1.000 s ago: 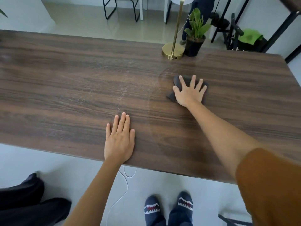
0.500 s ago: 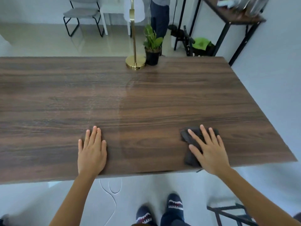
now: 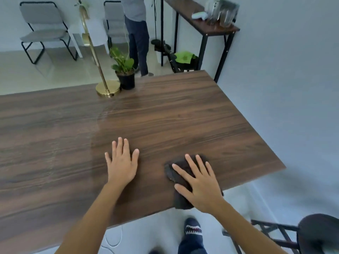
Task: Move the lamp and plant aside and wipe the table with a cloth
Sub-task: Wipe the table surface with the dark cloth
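The brown wooden table (image 3: 192, 110) fills the middle of the view. My right hand (image 3: 200, 182) lies flat, fingers spread, on a dark cloth (image 3: 178, 173) at the table's near edge, and part of the cloth hangs over that edge. My left hand (image 3: 122, 164) rests flat on the bare wood to the left of the cloth, holding nothing. At the far edge stand the gold lamp (image 3: 107, 88) on its round base and, just right of it, the plant (image 3: 125, 77) in a black pot. A faint damp streak runs from the lamp toward my left hand.
A person (image 3: 137, 33) stands beyond the table's far edge. Two grey chairs (image 3: 44, 32) sit at the back left. A narrow side table (image 3: 201, 28) with items stands along the right wall. A dark stool (image 3: 311, 235) is at the lower right, next to my feet.
My right hand has pulled the cloth from the far middle of the table back to the near edge. The view has swung toward the table's right end. My left hand stayed flat.
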The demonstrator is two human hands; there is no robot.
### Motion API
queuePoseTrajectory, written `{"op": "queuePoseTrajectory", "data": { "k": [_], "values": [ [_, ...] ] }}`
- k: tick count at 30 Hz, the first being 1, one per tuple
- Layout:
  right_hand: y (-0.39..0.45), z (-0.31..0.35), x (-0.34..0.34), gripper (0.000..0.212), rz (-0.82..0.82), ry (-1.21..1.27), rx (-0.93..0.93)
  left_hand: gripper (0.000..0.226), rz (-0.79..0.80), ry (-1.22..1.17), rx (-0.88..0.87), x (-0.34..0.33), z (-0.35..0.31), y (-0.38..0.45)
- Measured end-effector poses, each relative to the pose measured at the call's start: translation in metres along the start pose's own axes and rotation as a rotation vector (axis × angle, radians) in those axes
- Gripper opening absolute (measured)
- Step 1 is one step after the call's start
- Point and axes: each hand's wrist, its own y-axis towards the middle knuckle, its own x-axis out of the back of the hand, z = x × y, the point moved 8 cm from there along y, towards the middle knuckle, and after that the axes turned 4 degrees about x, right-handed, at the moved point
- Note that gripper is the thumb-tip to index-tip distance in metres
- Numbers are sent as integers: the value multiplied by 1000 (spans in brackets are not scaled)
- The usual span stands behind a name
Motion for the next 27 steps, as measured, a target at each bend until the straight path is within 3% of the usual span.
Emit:
{"op": "queuePoseTrajectory", "data": {
  "k": [4, 8, 10, 12, 15, 19, 21, 27],
  "values": [
    [-24, -139, 33, 73, 4, -88, -418, 73, -12, 133, 26, -28, -28, 5],
    [58, -236, 65, 90, -13, -28, -750, 78, -67, 195, -10, -30, -41, 15],
    [117, -255, 71, 95, -5, 17, -825, 79, -63, 221, -12, -32, -45, 20],
    [182, -239, 70, 94, 37, 37, -744, 77, -67, 235, -5, -30, -48, 28],
    [245, -166, 54, 89, 102, 23, -367, 79, -93, 249, 34, -19, -38, 38],
    [193, -97, 20, 87, 151, 10, 127, 81, -99, 303, 107, -16, -11, 22],
    [163, -117, 25, 94, 119, -15, 147, 81, -109, 297, 123, -15, -9, 19],
    [105, -221, 50, 105, 126, -79, -58, 81, -116, 287, 137, -20, -23, 22]
  ]
}}
